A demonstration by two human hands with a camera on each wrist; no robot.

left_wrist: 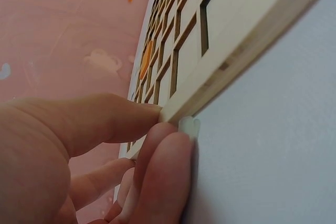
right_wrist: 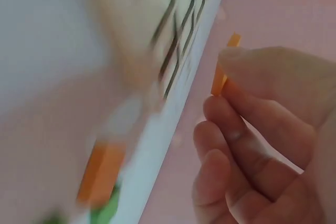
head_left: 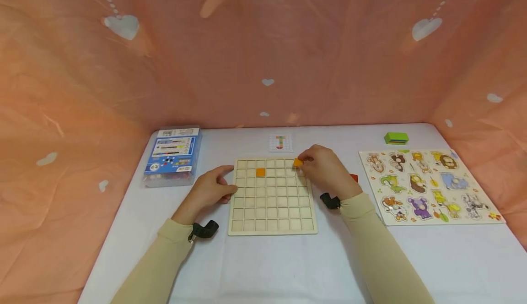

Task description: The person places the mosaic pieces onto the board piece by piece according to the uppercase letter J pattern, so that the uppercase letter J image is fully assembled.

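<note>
A light wooden grid board [head_left: 272,213] lies on the white table, with one orange tile [head_left: 260,172] in its upper left part. At the board's left edge, my left hand [head_left: 209,188] holds the rim, its thumb on top and curled fingers against the side in the left wrist view. My right hand [head_left: 329,170] pinches a second orange tile [right_wrist: 227,66] between thumb and fingers, over the board's upper right corner. That tile is tilted and seems raised off the board. Behind the board lies a small card [head_left: 281,143] printed with a coloured J-like pattern.
To the right, an animal puzzle board [head_left: 428,187] lies flat, with a stack of green-topped pieces [head_left: 396,138] behind it. A red-orange block [head_left: 354,177] is partly hidden by my right hand. A blue-and-white box [head_left: 173,156] stands at the back left.
</note>
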